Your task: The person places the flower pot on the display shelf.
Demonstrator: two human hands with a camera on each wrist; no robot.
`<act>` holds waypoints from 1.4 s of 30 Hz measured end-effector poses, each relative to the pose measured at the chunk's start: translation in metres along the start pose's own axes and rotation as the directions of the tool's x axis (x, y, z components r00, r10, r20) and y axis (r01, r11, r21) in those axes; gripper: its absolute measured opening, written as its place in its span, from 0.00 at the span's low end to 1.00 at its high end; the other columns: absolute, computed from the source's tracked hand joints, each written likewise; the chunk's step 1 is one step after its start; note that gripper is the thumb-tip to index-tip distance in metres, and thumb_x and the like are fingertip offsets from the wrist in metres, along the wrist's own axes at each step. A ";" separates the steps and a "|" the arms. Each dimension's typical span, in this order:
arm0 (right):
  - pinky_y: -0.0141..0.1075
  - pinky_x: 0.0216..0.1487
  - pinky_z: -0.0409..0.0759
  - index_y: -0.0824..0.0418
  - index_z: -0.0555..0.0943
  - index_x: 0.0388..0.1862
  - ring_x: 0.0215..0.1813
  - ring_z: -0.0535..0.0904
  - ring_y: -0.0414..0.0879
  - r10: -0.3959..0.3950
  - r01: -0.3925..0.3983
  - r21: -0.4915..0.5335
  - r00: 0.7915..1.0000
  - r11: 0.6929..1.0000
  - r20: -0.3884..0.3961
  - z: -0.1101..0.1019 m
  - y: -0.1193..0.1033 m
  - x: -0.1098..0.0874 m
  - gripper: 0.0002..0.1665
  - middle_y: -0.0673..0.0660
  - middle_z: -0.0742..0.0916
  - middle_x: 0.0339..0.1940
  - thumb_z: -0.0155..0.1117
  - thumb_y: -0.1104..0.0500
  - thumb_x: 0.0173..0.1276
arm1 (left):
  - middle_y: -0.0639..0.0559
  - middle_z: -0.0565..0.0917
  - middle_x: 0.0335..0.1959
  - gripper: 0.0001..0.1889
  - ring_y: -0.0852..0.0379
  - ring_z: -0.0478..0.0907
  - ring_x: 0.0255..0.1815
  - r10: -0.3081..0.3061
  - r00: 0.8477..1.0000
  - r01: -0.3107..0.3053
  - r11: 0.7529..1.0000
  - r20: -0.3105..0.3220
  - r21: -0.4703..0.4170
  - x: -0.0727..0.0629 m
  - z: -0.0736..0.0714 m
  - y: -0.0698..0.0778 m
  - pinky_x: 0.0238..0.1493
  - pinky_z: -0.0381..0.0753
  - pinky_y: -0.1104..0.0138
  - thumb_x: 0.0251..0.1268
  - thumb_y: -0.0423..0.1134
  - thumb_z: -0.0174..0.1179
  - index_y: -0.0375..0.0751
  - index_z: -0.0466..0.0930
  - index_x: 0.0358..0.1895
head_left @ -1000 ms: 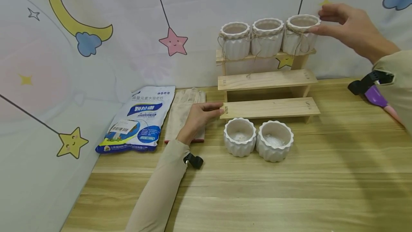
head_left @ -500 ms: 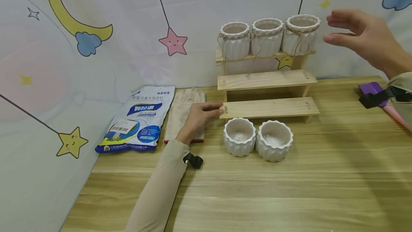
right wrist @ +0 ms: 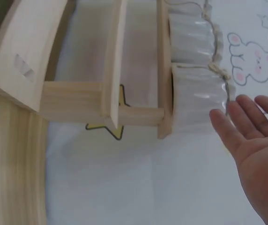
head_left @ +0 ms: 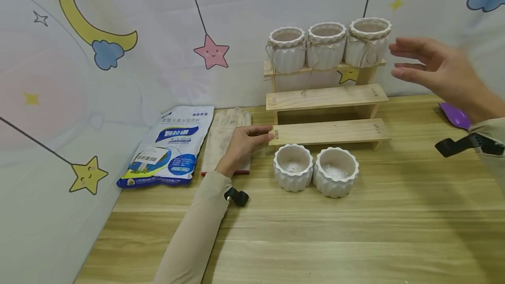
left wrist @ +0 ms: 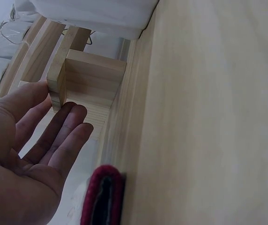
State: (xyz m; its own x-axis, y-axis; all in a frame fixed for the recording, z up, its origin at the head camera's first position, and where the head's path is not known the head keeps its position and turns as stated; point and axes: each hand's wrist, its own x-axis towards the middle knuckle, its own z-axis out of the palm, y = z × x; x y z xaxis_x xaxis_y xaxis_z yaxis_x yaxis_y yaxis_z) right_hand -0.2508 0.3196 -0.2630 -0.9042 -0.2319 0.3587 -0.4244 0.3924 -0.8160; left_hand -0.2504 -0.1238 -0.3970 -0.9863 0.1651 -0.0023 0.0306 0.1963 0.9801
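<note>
A three-tier wooden stand (head_left: pixel 327 132) backs onto the wall. On its top tier stand three white ceramic pots tied with twine, the rightmost pot (head_left: pixel 367 49) nearest my right hand. My left hand (head_left: pixel 244 146) pinches the left end of the lowest tier, thumb at its corner. The left wrist view shows the thumb and fingertips at the board's end (left wrist: pixel 56 82). Just right of the stand, my right hand (head_left: pixel 438 67) hovers with fingers spread and nothing in them. Two low white pots, a left one (head_left: pixel 293 179) and a right one (head_left: pixel 335 185), rest before the stand.
A blue and white fertilizer bag (head_left: pixel 169 143) lies at left, beside cloth gloves (head_left: pixel 221 139) with a red cuff edge. A purple scoop (head_left: pixel 455 115) lies at right, partly behind my right wrist. A printed cloth (head_left: pixel 158 34) hangs behind the stand.
My right hand let go of the rightmost top pot, drew away to the right, then came lower beside the stand. My left hand and the pots stay where they were.
</note>
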 end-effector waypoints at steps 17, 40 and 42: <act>0.28 0.59 0.81 0.63 0.69 0.81 0.68 0.80 0.37 -0.054 0.036 0.109 0.985 0.993 0.163 0.037 0.015 -0.034 0.40 0.54 0.79 0.75 0.64 0.78 0.74 | 0.53 0.91 0.54 0.16 0.56 0.84 0.60 0.021 1.000 -0.021 0.999 0.011 0.025 -0.001 -0.001 -0.002 0.61 0.82 0.62 0.68 0.39 0.75 0.42 0.91 0.57; 0.32 0.60 0.81 0.60 0.70 0.81 0.70 0.79 0.42 -0.102 0.089 0.050 0.917 0.995 0.387 0.081 0.032 -0.063 0.41 0.56 0.79 0.75 0.71 0.72 0.72 | 0.54 0.91 0.51 0.16 0.56 0.86 0.55 0.005 1.000 -0.005 1.000 -0.006 0.031 0.000 0.001 -0.002 0.60 0.81 0.62 0.67 0.40 0.76 0.43 0.92 0.56; 0.32 0.60 0.81 0.62 0.70 0.81 0.70 0.79 0.41 -0.120 0.105 0.058 0.906 0.993 0.407 0.083 0.034 -0.064 0.41 0.55 0.79 0.76 0.71 0.73 0.71 | 0.54 0.91 0.52 0.16 0.56 0.86 0.55 0.006 1.000 -0.006 1.000 -0.007 0.029 0.000 0.001 -0.002 0.60 0.81 0.63 0.67 0.40 0.76 0.42 0.92 0.56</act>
State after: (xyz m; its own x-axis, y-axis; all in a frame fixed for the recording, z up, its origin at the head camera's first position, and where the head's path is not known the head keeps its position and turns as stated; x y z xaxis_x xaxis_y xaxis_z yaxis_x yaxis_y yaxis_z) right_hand -0.2030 0.2738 -0.3516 -0.7483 -0.6191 0.2383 -0.5136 0.3132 -0.7988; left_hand -0.2504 -0.1235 -0.3990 -0.9871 0.1597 0.0048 0.0409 0.2235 0.9739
